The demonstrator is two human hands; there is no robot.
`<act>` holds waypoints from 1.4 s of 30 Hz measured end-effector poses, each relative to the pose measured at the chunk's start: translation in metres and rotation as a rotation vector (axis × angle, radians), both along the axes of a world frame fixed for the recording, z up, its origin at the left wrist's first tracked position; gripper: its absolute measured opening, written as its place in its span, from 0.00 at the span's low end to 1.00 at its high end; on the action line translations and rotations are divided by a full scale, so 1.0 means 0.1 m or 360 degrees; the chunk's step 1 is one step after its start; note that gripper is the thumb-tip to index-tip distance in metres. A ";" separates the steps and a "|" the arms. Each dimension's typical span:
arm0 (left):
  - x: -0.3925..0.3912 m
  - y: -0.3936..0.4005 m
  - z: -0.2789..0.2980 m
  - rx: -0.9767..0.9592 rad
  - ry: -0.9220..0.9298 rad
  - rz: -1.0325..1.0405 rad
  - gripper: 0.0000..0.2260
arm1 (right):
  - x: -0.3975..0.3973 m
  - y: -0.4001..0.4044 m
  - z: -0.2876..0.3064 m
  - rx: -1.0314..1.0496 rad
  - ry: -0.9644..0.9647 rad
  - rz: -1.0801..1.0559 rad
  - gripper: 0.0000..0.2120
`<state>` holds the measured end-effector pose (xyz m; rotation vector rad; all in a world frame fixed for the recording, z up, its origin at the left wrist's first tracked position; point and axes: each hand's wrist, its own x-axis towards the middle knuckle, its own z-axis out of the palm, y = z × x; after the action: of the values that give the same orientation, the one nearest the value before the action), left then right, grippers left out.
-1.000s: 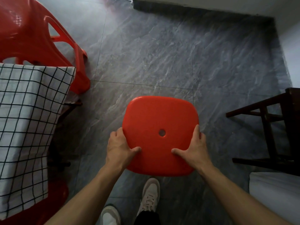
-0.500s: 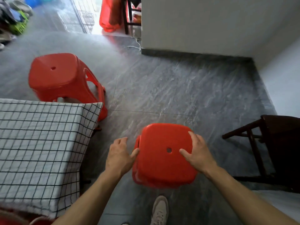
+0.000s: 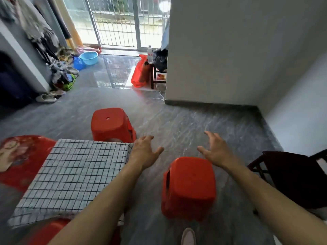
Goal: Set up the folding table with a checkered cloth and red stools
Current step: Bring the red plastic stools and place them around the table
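A small table under a black-and-white checkered cloth (image 3: 74,175) stands at the left. One red stool (image 3: 189,186) rests on the grey floor just right of it, below my hands. Another red stool (image 3: 111,125) stands beyond the table's far edge. A further red stool (image 3: 47,232) shows partly under the table's near corner. My left hand (image 3: 144,152) hovers with spread fingers by the cloth's far right corner, holding nothing. My right hand (image 3: 216,151) floats above the near stool's far edge, fingers spread, touching nothing.
A dark wooden chair (image 3: 292,175) stands close on the right. A grey wall corner (image 3: 212,68) juts out ahead. A red mat with a picture (image 3: 23,156) lies left of the table. Shoes, clothes, a blue basin (image 3: 89,57) and a red bag (image 3: 140,72) crowd the far doorway.
Both hands have let go of the near red stool and lifted off it with fingers spread. The stool now stands on the floor. My view has tilted up toward the doorway.
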<state>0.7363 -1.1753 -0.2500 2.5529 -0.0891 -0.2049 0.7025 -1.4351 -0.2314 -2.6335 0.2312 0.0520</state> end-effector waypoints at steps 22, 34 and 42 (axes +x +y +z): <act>-1.22 1.03 0.54 -0.0075 -0.0333 0.0093 0.29 | -1.50 0.87 0.96 -0.0080 -0.0226 0.0110 0.33; -3.82 1.38 0.24 0.0084 -0.0113 0.0183 0.28 | -3.51 1.30 0.40 0.0187 -0.0253 0.0215 0.31; -5.25 2.82 0.31 0.0144 -0.0111 0.0613 0.29 | -4.34 2.67 0.19 0.0251 -0.0079 0.0663 0.33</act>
<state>0.2109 -0.8934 -0.2189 2.6062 0.3911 0.0302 0.2685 -1.1680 -0.2127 -2.4784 -0.3274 0.1382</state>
